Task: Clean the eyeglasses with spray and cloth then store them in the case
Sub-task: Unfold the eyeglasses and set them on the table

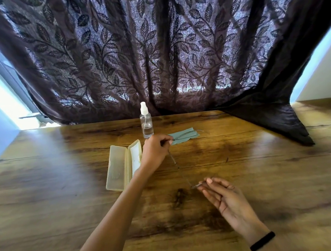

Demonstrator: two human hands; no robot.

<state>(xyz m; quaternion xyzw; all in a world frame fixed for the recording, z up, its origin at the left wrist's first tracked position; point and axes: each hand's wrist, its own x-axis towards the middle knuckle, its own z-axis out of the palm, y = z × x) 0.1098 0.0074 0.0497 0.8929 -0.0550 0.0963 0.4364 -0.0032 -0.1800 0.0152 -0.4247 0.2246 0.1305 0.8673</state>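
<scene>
Left hand (156, 150): reached forward over the table, fingers curled tight, pinching the front part of the eyeglasses (178, 139) where the frame meets the cloth.
Right hand (224, 197): nearer the person, palm turned up, fingers loosely bent; thumb and forefinger pinch the tip of 1 thin temple arm.
Eyeglasses: thin wire frame, held by both hands at once; the lenses lie over the cloth just beyond the left hand's fingertips, and 1 temple arm runs back from the left hand to the right hand. Motion blur hides whether the frame touches the cloth or sits slightly above it.
Cloth (185, 137): pale grey-green, flat on the table, just beyond the left hand and to its right.
Spray bottle (146, 123): clear, white nozzle, upright, just beyond the left hand; apart from both hands.
Case (124, 164): pale yellow, lid swung open, 2 halves lying side by side directly left of the left hand and wrist; the wrist crosses its near right corner in the view.
Table (45, 174): glossy brown wood grain under both hands.
Wristband (262, 241): black, on the right wrist.
Curtain (154, 47): dark, leaf-patterned, hanging past the far table edge, its right end draped onto the tabletop far right of both hands.
</scene>
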